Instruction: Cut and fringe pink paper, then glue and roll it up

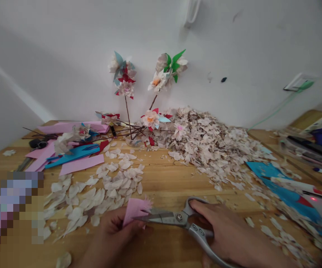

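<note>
Between the thumb and fingers of my left hand (pixel 116 230) is a small piece of pink paper (pixel 134 209). Its right edge is cut into a fringe of thin strips. My right hand (pixel 222 227) grips a pair of grey metal scissors (pixel 179 219), thumb in the upper loop. The blades point left and lie across the pink paper near my left thumb, with the fringe beside them. Whether the blades are fully closed is hard to see. Loose pale petals (pixel 122 182) lie on the wooden table just beyond my left hand.
A big heap of dried petals (pixel 205 137) lies at the back right. Handmade flowers on twigs (pixel 126 89) lean against the wall. Pink strips (pixel 83 164) and blue paper (pixel 73 155) lie left. A glue gun (pixel 317 203) with a red light rests on blue paper at right.
</note>
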Demonstrator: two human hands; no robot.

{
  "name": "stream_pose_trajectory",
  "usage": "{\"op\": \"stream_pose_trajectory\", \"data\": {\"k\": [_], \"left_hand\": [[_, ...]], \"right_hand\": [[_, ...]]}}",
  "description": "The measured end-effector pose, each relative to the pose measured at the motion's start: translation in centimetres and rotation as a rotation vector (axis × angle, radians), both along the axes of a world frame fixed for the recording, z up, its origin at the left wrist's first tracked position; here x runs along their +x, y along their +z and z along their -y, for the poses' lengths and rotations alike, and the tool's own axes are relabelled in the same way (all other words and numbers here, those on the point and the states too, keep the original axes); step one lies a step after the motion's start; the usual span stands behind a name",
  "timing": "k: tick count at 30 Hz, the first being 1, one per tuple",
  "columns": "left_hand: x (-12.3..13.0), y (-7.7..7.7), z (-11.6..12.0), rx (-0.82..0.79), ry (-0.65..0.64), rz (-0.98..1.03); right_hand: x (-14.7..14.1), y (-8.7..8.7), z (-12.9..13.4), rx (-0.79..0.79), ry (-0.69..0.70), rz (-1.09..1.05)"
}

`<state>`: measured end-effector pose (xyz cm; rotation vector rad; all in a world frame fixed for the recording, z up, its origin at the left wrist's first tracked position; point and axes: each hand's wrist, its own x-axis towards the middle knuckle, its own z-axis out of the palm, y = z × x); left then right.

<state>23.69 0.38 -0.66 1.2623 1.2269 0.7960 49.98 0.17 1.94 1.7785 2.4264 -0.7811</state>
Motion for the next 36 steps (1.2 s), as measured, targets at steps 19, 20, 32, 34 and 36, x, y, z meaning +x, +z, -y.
{"op": "stream_pose_trajectory", "data": {"k": [19,20,32,34,36], "left_hand": [[0.1,-0.7,0.2,-0.008,0.034,0.061],[0.1,-0.7,0.2,-0.011,0.034,0.058],[0.2,-0.8,0.1,-0.036,0.021,0.113],[0.1,-0.9,0.1,-0.052,0.008,0.122],[0.0,-0.8,0.2,-0.070,-0.018,0.134]], "right_hand": [[-0.4,-0.1,0.0,0.046,0.012,0.035],[-0.3,-0.2,0.0,0.048,0.012,0.035],[0.0,-0.8,-0.1,0.023,-0.017,0.006],[0.2,-1.0,-0.1,0.026,-0.018,0.003],[0.3,-1.1,-0.1,0.045,-0.029,0.028]]}}
